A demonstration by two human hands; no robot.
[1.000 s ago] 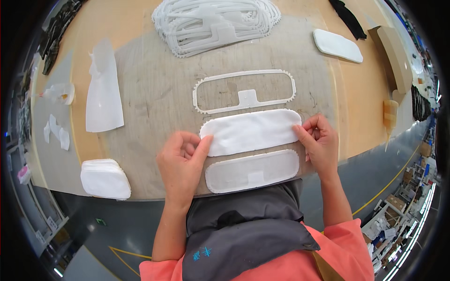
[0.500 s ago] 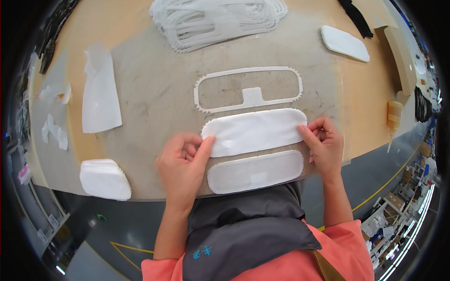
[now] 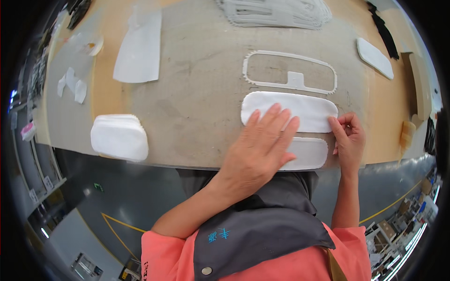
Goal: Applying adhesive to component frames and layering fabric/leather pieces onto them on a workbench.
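A white, round-ended oblong fabric piece (image 3: 311, 111) lies on the table in front of me. Flat across its left and middle part rests my left hand (image 3: 258, 147), fingers stretched out and slightly blurred. At the piece's right end my right hand (image 3: 349, 138) pinches the edge between thumb and fingers. Below it lies a second oblong white panel (image 3: 311, 152), partly covered by my left hand. Just beyond the fabric is a thin white toothed frame (image 3: 295, 80) with a tab on its near bar.
A pile of similar frames (image 3: 276, 13) lies at the far side. To the left are a stack of white pieces (image 3: 119, 138), a white sheet (image 3: 138, 51) and scraps (image 3: 75, 85). On the right are another white piece (image 3: 375, 57), a cardboard box (image 3: 418, 89) and an amber bottle (image 3: 407, 135).
My left hand has let go of the fabric's left end and now lies flat over it. My right hand stays at the right end. The view has shifted left.
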